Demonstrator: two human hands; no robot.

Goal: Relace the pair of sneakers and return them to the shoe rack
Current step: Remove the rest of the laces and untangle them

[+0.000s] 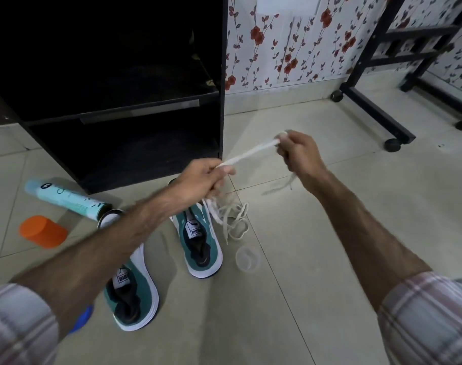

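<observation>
Two teal-and-white sneakers stand on the tiled floor, toes toward the rack: the right sneaker (201, 239) and the left sneaker (133, 293), which my left forearm partly hides. A white shoelace (248, 153) is stretched between my hands above them. My left hand (202, 181) grips one part of it and my right hand (299, 152) pinches its other end. More loose white lace (234, 219) lies in a tangle beside the right sneaker's toe. The black shoe rack (135, 143) stands just beyond the shoes.
A light-blue spray can (66, 200) lies on its side left of the shoes, its orange cap (43, 231) nearby. A clear plastic cup (247, 259) sits right of the right sneaker. A black wheeled frame (377, 114) stands at the right by the floral wall.
</observation>
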